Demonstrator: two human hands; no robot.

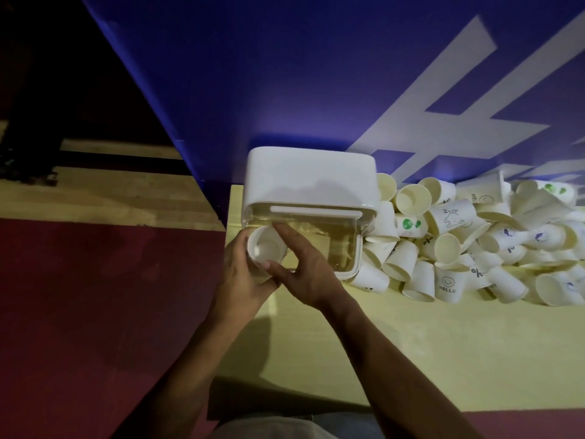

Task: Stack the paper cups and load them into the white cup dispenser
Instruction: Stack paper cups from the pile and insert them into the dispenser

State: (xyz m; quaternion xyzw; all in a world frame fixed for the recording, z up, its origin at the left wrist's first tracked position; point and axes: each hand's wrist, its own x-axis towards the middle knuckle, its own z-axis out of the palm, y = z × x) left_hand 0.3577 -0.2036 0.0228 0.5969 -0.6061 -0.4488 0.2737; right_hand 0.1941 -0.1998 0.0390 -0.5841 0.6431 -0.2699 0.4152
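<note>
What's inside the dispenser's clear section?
One paper cup, mouth up, at the left end of the dispenser, held by the left hand and right hand. Elsewhere only yellow table shows through. Anything under the white cover is hidden.

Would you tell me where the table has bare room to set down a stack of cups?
Bare table lies in front of the cup pile, right of the right forearm, down to the near edge. From the dispenser rightward along the blue wall it is crowded with loose cups.

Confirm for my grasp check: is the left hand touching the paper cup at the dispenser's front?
Touching. Head view: the left hand curls its fingers against the paper cup, on its left wall.
</note>
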